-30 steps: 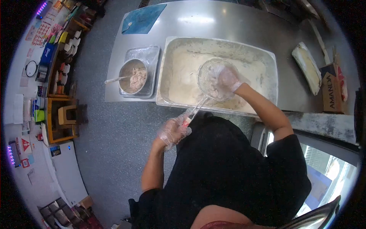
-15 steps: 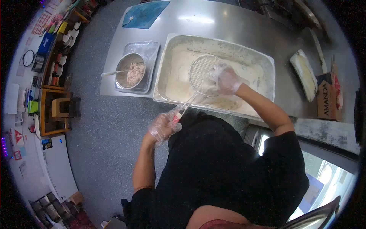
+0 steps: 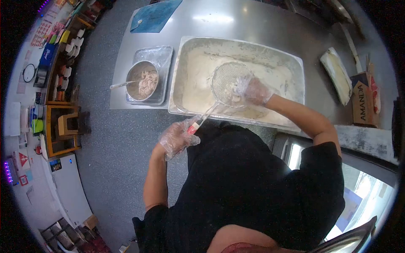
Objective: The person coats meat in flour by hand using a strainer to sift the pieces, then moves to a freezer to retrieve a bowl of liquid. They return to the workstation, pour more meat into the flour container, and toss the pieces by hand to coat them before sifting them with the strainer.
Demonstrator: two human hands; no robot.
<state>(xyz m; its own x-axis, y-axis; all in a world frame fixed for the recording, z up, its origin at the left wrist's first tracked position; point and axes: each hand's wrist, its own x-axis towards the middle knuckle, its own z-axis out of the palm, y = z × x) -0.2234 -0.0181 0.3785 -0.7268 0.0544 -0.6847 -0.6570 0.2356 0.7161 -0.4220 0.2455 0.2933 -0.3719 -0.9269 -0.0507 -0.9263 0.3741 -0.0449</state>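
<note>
My left hand (image 3: 176,137), in a clear plastic glove, is closed around the red-and-white handle of a wire mesh strainer (image 3: 228,78). The strainer's round basket is over a large metal pan (image 3: 179,82) of pale flour (image 3: 198,88). My right hand (image 3: 255,91), also gloved, is at the basket's right side, fingers curled down over its rim. Pale, flour-coated pieces show in the mesh beside these fingers. What the fingers hold is partly hidden.
Left of the pan, a steel bowl (image 3: 131,86) of pale raw meat (image 3: 147,83) with a spoon in it rests on a clear-lidded tray (image 3: 162,63). A blue cloth (image 3: 154,17) lies behind. To the right are a white package (image 3: 335,74) and an AMANDA box (image 3: 362,103).
My right hand has shifted slightly right, uncovering more of the mesh. My left hand, still on the handle, has moved a little left and down. The view has shifted slightly.
</note>
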